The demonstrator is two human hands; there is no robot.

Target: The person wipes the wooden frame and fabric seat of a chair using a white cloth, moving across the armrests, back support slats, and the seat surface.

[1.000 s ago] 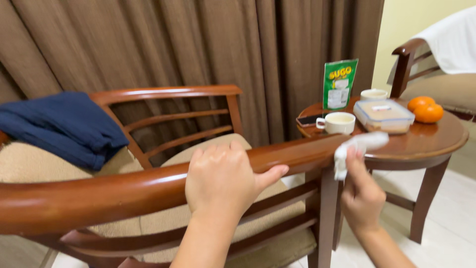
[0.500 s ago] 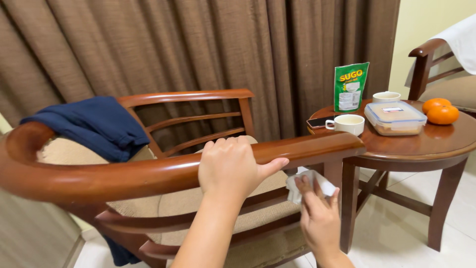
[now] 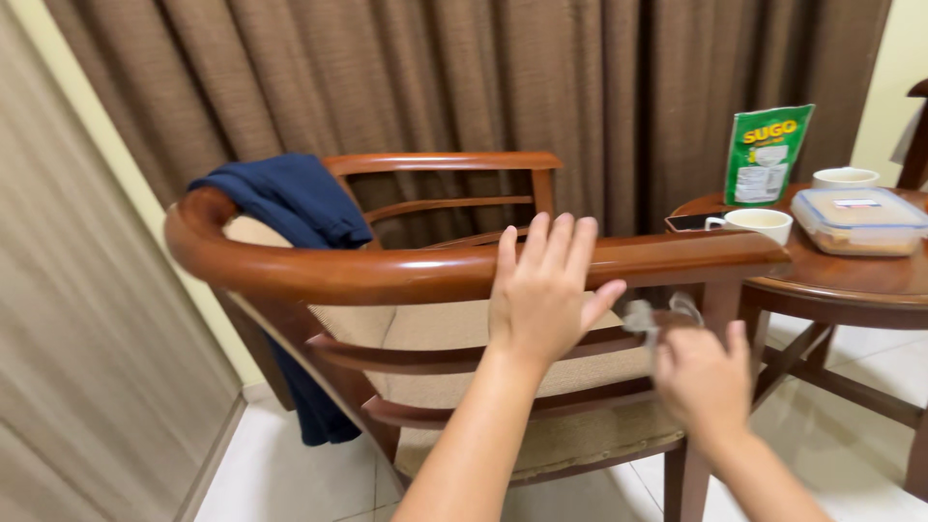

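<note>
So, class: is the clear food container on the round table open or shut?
Shut. The clear container has its blue-edged lid lying flat across the top, level with the rim all round. It sits on the round table beside a white cup.

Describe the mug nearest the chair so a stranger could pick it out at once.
Start at the round dark wooden side table. Near its left edge, just past the wooden armchair's armrest, stands the white ceramic mug. Unlike the other white cup behind, its handle points toward the chair.

— What frames the scene?
— Brown pleated curtains (image 3: 464,87) span the back, a pale yellow wall (image 3: 87,106) at left.
— And below?
— White floor tiles (image 3: 280,474) beneath a round wooden side table (image 3: 851,290).
</note>
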